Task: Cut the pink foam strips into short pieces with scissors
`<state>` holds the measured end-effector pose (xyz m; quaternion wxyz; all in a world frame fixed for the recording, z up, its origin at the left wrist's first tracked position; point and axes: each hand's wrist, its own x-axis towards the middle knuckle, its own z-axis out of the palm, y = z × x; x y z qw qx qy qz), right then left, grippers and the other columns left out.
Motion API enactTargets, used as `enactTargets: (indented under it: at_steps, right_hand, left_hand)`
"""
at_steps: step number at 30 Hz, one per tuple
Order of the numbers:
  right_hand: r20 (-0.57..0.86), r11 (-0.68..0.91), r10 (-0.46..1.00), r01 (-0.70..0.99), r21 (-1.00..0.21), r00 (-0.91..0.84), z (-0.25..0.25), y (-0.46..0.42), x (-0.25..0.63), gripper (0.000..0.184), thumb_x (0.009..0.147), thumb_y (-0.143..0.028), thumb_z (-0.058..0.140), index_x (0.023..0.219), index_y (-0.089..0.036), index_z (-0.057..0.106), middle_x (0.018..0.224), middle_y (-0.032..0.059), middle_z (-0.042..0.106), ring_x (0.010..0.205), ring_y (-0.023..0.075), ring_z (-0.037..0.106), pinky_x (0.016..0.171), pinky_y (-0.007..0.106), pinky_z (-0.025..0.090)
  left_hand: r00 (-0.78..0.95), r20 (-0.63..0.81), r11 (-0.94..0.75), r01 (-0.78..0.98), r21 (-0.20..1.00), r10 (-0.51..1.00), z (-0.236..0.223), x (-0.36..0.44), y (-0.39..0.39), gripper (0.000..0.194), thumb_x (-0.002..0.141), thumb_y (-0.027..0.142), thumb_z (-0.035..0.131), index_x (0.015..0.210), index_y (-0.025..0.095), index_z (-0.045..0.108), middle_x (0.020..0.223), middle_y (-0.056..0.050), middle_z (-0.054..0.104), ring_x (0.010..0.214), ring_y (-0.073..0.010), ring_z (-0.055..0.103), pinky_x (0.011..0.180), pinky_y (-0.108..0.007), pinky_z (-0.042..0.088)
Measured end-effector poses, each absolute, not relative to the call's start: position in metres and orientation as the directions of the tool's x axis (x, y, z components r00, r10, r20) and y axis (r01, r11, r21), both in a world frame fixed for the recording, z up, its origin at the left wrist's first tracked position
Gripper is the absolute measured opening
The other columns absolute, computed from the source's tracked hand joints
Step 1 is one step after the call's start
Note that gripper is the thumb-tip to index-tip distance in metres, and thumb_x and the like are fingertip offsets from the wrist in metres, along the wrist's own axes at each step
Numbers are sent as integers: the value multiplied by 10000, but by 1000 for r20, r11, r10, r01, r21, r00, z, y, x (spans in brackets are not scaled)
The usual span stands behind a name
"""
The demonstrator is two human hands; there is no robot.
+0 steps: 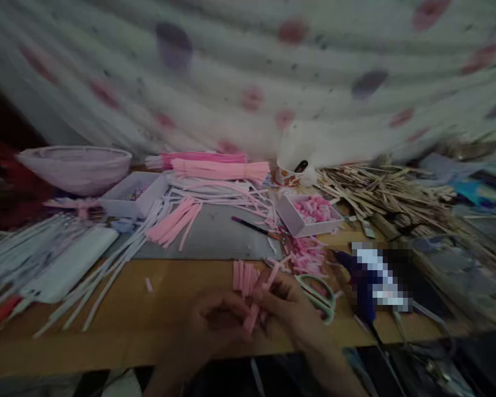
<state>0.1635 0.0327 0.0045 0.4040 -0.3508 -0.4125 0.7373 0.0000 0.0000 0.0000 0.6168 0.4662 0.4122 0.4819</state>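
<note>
A flat pink strip [252, 318] is pinched in the fingertips of the left hand [225, 317] and right hand [283, 298].

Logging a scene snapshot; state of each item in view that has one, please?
Pink strip: held between left hand and right hand.
Scissors: on table; open or shut unclear.
Left box: open, colored bits inside.
Right box: open, full of pink pieces.
Cup: upright, open, dark object in it.
Bowl: upright, inside not visible.
Pink bundle: bound together.
</note>
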Motion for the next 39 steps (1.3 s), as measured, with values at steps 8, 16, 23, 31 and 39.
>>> enactTargets:
  at_steps: [8,16,23,31,39]
  right_hand:
    - [-150,-343,853,-320,-883,-500,18,15,160,301,685,-356,746,704,-137,540,529,-32,611,360,41,515,339,108,416]
    - [-141,-317,855,-288,-903,-499,13,15,160,267,711,-337,729,712,-137,552,528,-32,602,368,49,521,344,120,438]
    - [-81,-267,868,-322,-908,-490,11,26,162,239,744,-321,702,730,-143,544,560,-21,629,389,69,556,366,144,475]
    - [-46,-194,921,-352,-916,-387,3,34,158,198,769,-289,679,722,-145,551,551,-32,612,419,69,565,407,162,511]
    - [-56,-182,936,-342,-922,-348,-7,32,166,204,760,-322,679,802,-147,583,611,-13,627,475,85,588,403,168,512]
  left_hand:
    - [210,160,-52,-442,896,965,8,11,-21,109,588,212,798,622,180,699,659,-32,686,691,-189,648,698,-325,516]
    - [79,110,-76,-355,932,991,5,7,-27,99,596,219,789,642,182,708,671,-29,694,663,-164,643,671,-279,516]
    - [94,133,-113,-193,975,987,-4,2,-8,143,565,273,805,650,193,723,665,-44,696,643,-174,640,633,-281,533]
    - [-238,21,2,98,995,971,-11,9,-7,157,603,298,766,730,213,731,715,-23,723,650,-167,667,648,-253,546]
    - [-270,47,-15,117,993,962,-8,15,-4,108,631,306,730,680,210,731,684,-21,725,632,-165,679,619,-237,563]
